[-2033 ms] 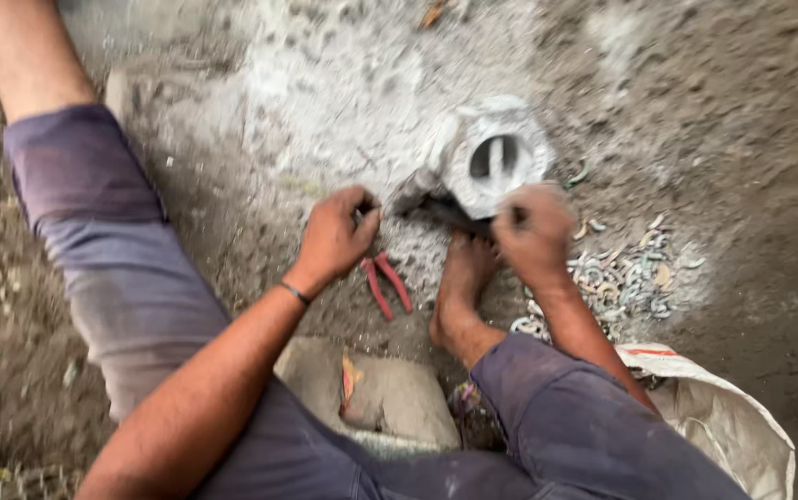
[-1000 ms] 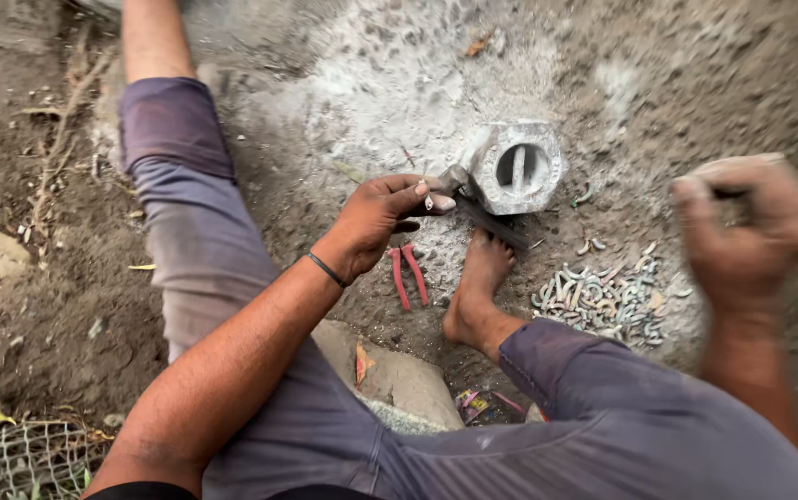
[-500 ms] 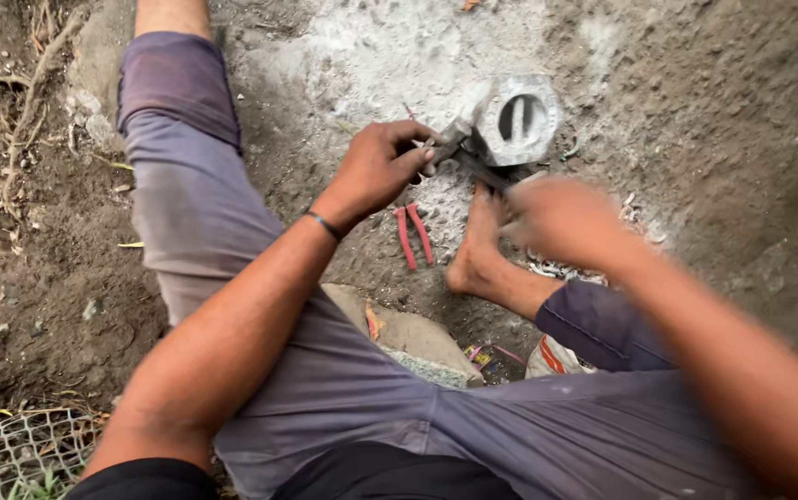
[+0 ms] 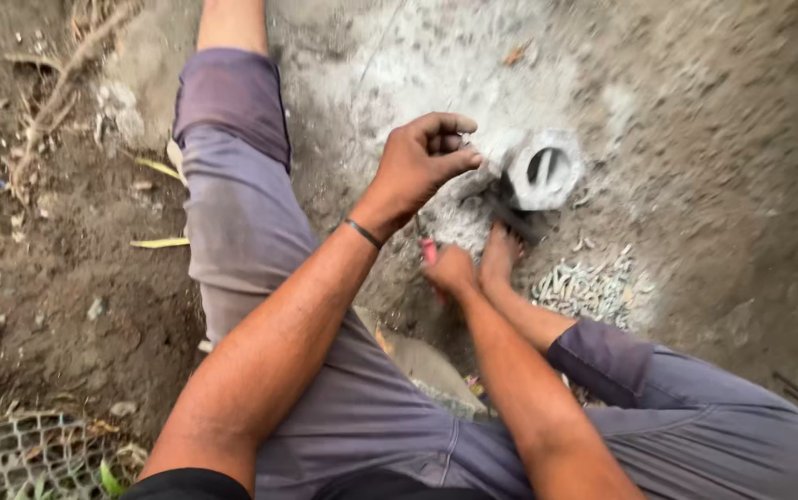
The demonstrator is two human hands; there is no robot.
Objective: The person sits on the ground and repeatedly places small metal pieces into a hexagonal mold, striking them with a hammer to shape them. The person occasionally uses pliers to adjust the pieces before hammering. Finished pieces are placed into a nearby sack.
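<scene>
Head view, right hand point(image 4: 450, 270) on red-handled pliers point(image 4: 429, 252), left hand point(image 4: 422, 159) above

Bare dirt ground point(image 4: 714, 278); on it a grey metal block point(image 4: 544, 170), pale scrap pile point(image 4: 589, 289), wire mesh point(image 4: 19, 454).

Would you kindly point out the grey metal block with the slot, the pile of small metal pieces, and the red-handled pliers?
Metal block point(image 4: 547, 171): head view, on its top face beside the slot.
Metal pieces point(image 4: 589, 289): head view, middle of the pile.
Pliers point(image 4: 429, 252): head view, on the red handle above the right hand.
</scene>
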